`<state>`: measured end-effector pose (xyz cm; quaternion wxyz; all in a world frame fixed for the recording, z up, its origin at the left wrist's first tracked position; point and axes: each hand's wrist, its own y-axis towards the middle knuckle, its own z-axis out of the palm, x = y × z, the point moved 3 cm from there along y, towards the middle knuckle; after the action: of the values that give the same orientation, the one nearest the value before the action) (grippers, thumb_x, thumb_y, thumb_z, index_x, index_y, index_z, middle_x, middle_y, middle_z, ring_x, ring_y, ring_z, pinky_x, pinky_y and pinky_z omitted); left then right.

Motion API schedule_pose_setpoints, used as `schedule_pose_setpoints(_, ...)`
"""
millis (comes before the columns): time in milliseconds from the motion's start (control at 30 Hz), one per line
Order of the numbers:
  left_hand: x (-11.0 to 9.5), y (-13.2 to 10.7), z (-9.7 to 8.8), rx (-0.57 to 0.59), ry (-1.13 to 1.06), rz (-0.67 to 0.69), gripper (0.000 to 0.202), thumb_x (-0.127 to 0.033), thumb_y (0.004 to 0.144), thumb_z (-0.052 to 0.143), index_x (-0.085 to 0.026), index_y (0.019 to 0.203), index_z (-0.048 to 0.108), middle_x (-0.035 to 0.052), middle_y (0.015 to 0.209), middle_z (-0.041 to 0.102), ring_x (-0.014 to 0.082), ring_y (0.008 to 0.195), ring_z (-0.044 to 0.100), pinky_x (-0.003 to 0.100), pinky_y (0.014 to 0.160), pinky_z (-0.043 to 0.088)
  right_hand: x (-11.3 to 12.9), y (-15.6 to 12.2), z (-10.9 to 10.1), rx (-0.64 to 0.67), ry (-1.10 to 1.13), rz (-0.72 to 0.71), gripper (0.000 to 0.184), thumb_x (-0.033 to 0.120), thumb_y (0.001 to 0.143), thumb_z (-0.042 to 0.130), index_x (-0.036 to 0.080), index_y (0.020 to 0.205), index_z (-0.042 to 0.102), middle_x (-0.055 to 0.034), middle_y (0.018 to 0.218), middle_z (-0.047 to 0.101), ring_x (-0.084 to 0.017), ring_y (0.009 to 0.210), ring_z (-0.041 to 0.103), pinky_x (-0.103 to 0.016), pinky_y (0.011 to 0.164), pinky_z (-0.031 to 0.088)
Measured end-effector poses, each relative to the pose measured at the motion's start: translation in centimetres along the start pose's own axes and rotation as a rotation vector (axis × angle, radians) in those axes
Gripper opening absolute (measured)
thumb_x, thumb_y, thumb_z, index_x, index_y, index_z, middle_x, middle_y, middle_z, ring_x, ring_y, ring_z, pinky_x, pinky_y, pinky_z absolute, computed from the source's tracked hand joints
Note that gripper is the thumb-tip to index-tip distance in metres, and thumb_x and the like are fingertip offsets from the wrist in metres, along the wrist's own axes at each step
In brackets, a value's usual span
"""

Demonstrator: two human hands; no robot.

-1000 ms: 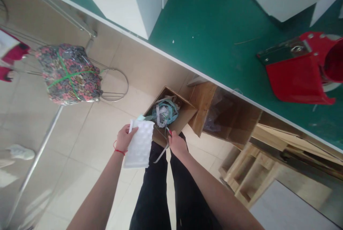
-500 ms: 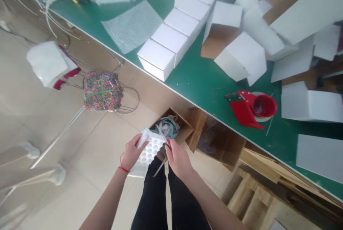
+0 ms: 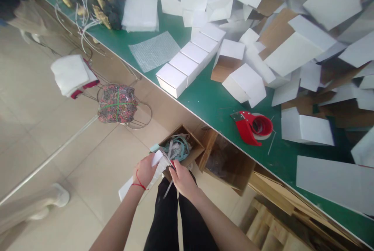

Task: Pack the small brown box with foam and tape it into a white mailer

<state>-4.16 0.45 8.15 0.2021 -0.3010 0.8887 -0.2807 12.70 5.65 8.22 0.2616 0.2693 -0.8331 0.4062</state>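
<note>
My left hand (image 3: 145,171), a red string round its wrist, is closed on a white molded sheet (image 3: 126,189). Half a second ago a grid of dimples showed on it; now it is tilted and partly behind the hand. My right hand (image 3: 183,180) is wrapped round scissors (image 3: 167,158) with a reddish handle. Their blades reach the sheet's upper end, but I cannot tell whether they are open. A thin pale strip (image 3: 168,188) hangs below the right hand. Just beyond both hands, an open cardboard box (image 3: 196,150) contains bluish and white scraps.
A green table (image 3: 201,101) runs diagonally across. On it stand a row of white boxes (image 3: 175,76), a bubble-wrap sheet (image 3: 154,51), a red tape dispenser (image 3: 248,128) and many open cartons (image 3: 306,126). A stool with a patterned cushion (image 3: 117,103) stands at the left.
The sheet has turned from facing me to a steeper tilt. Both hands have shifted slightly left. The camera view has moved, showing more of the table's far side.
</note>
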Motion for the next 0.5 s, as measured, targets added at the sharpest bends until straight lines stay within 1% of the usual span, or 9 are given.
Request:
schedule_pose_setpoints(67,0.0,-0.2,0.1,0.007,0.000,0.018,0.030,-0.033,0.093,0.055,-0.019,0.118,0.065,0.0118,0.106,0.075,0.0269,0.100,0.070,0.032,0.083,0.049,-0.5,-0.2,0.2,-0.024,-0.089,0.030,0.018,0.026,0.105,0.042,0.018,0.116,0.053,-0.0090,0.101,0.072,-0.023,0.093,0.072,-0.027,0.076,0.051)
schedule_pose_setpoints(133,0.0,-0.3,-0.1,0.007,-0.025,0.046,0.031,-0.033,0.092,0.056,-0.019,0.117,0.065,0.0120,0.107,0.075,0.0274,0.100,0.071,0.033,0.084,0.050,-0.8,-0.4,0.6,-0.015,-0.198,0.110,0.019,0.025,0.103,0.045,0.017,0.117,0.055,-0.0114,0.101,0.072,-0.025,0.088,0.073,-0.029,0.073,0.053)
schedule_pose_setpoints(200,0.2,-0.4,-0.5,-0.021,-0.102,0.065,0.033,-0.033,0.091,0.057,-0.018,0.119,0.065,0.0128,0.112,0.074,0.0280,0.102,0.070,0.033,0.088,0.050,-1.1,-0.5,0.9,-0.020,-0.227,0.179,0.019,0.023,0.102,0.045,0.016,0.116,0.057,-0.0126,0.100,0.073,-0.026,0.087,0.073,-0.029,0.072,0.053)
schedule_pose_setpoints(233,0.5,-0.4,-0.9,-0.047,-0.174,0.055,0.034,-0.032,0.089,0.059,-0.017,0.120,0.064,0.0130,0.114,0.074,0.0285,0.104,0.070,0.034,0.090,0.050,-1.2,-0.6,0.9,-0.040,-0.217,0.199,0.021,0.023,0.103,0.043,0.015,0.117,0.056,-0.0129,0.101,0.073,-0.025,0.090,0.073,-0.029,0.073,0.053)
schedule_pose_setpoints(300,1.1,-0.6,-1.9,-0.100,-0.359,0.009,0.035,-0.032,0.086,0.063,-0.016,0.116,0.066,0.0125,0.112,0.075,0.0291,0.103,0.070,0.035,0.090,0.051,-1.3,-1.0,0.2,-0.120,-0.184,0.234,0.027,0.024,0.106,0.034,0.015,0.124,0.052,-0.0132,0.107,0.072,-0.023,0.098,0.072,-0.027,0.078,0.053)
schedule_pose_setpoints(367,1.4,-1.2,-3.2,-0.122,-0.526,-0.030,0.031,-0.036,0.085,0.064,-0.016,0.109,0.068,0.0104,0.103,0.077,0.0277,0.096,0.072,0.034,0.084,0.055,-1.3,-1.8,-1.0,-0.198,-0.142,0.270,0.033,0.023,0.107,0.025,0.017,0.128,0.050,-0.0127,0.110,0.071,-0.021,0.102,0.070,-0.026,0.080,0.052)
schedule_pose_setpoints(433,1.2,-2.1,-4.9,-0.122,-0.617,-0.020,0.029,-0.040,0.087,0.063,-0.016,0.102,0.069,0.0092,0.095,0.078,0.0259,0.087,0.074,0.032,0.075,0.058,-1.1,-3.3,-2.3,-0.240,-0.110,0.296,0.035,0.023,0.106,0.024,0.018,0.123,0.054,-0.0103,0.100,0.072,-0.021,0.096,0.071,-0.026,0.075,0.053)
schedule_pose_setpoints(500,0.6,-3.5,-6.6,-0.111,-0.679,0.009,0.032,-0.046,0.087,0.063,-0.016,0.098,0.070,0.0092,0.087,0.078,0.0255,0.079,0.075,0.032,0.068,0.059,-1.1,-5.6,-3.4,-0.260,-0.111,0.307,0.033,0.023,0.104,0.027,0.019,0.114,0.059,-0.0069,0.088,0.072,-0.021,0.086,0.072,-0.026,0.069,0.053)
